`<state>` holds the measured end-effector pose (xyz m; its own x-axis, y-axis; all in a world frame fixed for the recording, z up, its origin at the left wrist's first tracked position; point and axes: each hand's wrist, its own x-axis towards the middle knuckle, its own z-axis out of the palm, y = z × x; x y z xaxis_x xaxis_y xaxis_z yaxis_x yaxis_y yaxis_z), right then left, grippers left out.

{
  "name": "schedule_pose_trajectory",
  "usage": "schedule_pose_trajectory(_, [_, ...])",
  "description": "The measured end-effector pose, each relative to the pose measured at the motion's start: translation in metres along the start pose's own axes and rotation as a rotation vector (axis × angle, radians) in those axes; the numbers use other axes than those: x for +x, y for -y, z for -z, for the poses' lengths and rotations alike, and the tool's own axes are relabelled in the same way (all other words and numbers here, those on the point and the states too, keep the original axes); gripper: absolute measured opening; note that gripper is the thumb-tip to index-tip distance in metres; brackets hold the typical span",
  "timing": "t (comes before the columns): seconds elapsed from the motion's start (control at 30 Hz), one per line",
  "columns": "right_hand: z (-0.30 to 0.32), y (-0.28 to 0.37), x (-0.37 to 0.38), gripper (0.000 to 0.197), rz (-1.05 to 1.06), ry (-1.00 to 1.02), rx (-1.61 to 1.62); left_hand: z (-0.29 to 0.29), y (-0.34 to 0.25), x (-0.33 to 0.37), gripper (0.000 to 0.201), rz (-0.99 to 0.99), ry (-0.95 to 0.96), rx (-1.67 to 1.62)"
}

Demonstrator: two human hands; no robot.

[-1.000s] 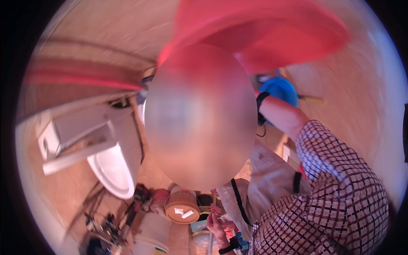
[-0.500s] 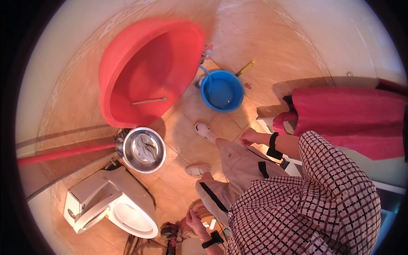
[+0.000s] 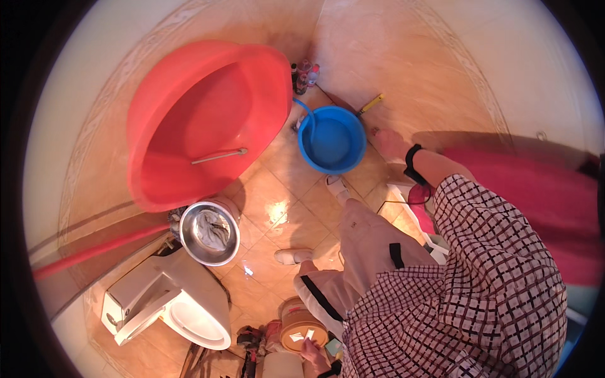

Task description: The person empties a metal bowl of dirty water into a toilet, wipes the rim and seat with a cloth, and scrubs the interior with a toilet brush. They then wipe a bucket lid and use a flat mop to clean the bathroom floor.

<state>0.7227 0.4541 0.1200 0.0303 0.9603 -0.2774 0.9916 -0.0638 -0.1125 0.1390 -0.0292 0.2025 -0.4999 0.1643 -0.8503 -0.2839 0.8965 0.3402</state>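
Observation:
My right hand (image 3: 392, 145) reaches down to the right of the blue basin (image 3: 332, 140). Its fingers are drawn together at a small reddish thing near the floor, mostly hidden by the fingertips. A blue hose hangs over the basin's left rim, and a yellow-handled tool (image 3: 372, 104) leans just behind it. Low in the picture, my left hand (image 3: 313, 354) hangs over the edge of a brown lidded bucket (image 3: 295, 329), with loosely extended fingers and nothing visible in them. White pieces lie on that lid.
A large red tub (image 3: 148, 126) with a stick inside stands at the left. Below it are a steel bowl (image 3: 234, 249) holding grey cloth, and a toilet (image 3: 195, 318). Several bottles (image 3: 307, 77) stand in the corner. Magenta cloth (image 3: 542, 214) hangs at the right. The tiled floor shows bright reflections.
My right hand has moved forward from beside my knee to the right of the blue basin. My left hand has lowered toward the lidded bucket. My right foot has stepped closer to the basin.

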Motion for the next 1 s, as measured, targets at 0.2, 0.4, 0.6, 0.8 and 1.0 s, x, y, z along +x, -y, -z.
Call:
schedule_pose_trajectory(0.2, [-0.044,-0.083,0.154,0.013,0.191,0.105,-0.512,-0.066,0.119,-0.034,0.021,0.211,-0.052,0.178])
schedule_pose_trajectory(0.4, [-0.085,-0.161,0.239,0.023,0.285,0.246,-0.826,-0.185,-0.002,-0.045,0.019,0.322,-0.027,0.108])
schedule_pose_trajectory(0.6, [-0.124,-0.197,0.228,0.024,0.485,0.062,-0.97,-0.223,-0.069,-0.036,0.025,0.166,-0.089,0.205])
schedule_pose_trajectory(0.8, [-0.104,-0.172,0.237,0.023,0.392,0.307,-0.807,-0.221,-0.069,-0.045,0.022,0.189,-0.08,0.142])
schedule_pose_trajectory(1.0, [-0.067,-0.184,0.273,0.012,0.482,-0.15,-0.674,-0.234,-0.094,-0.05,0.02,0.147,-0.069,0.146])
